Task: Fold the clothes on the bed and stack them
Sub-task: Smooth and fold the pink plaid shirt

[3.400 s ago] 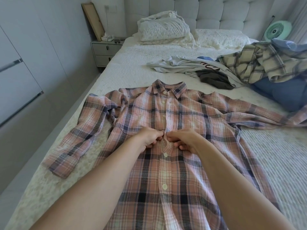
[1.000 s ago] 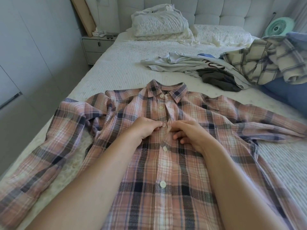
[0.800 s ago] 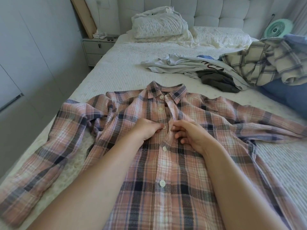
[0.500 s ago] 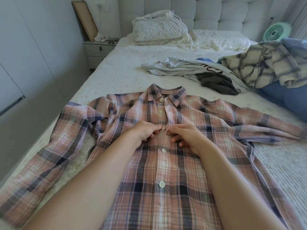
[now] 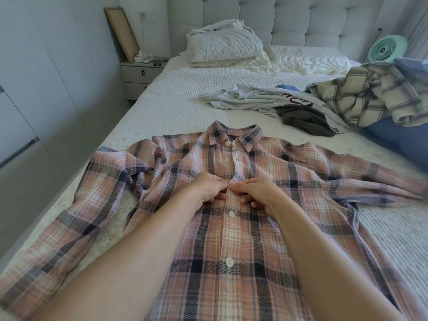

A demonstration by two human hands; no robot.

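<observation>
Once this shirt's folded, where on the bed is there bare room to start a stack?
Bare bedcover lies between the pink plaid shirt collar, the pillows and the bed's left edge. The right side is crowded with the heap of unfolded clothes.

Soft, even daylight, brighter on the right side — no harsh shadows or glare. Wide-angle bend at the edges; wardrobe [image 5: 27, 93] lines curve. Forearms slightly soft up close — centre sharp.

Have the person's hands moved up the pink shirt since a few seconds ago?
Yes. Both hands, left and right, now pinch the pink plaid shirt one button nearer the collar; two fastened buttons show below them, up from one.
</observation>
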